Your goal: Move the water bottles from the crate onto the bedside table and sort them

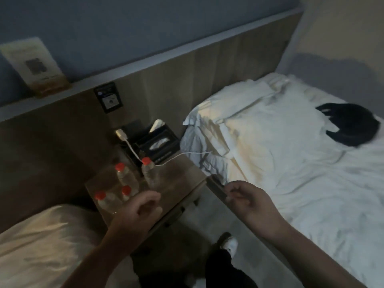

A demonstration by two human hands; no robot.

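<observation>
Several clear water bottles with red caps stand on the wooden bedside table (178,179). One bottle (150,173) stands nearest the middle, another (124,176) behind to its left, a third (126,193) and a fourth (104,201) at the table's left front. My left hand (139,208) hovers over the table's front edge, fingers curled and apart, holding nothing. My right hand (247,198) is off the table's right corner, fingers loosely curled, empty. No crate is in view.
A black tissue box (160,142) sits at the table's back, with a white charger and cable (133,150) beside it. A bed with white sheets (291,163) and a black item (351,123) lies right. Another bed (41,246) is left. My shoe (230,244) stands on the floor.
</observation>
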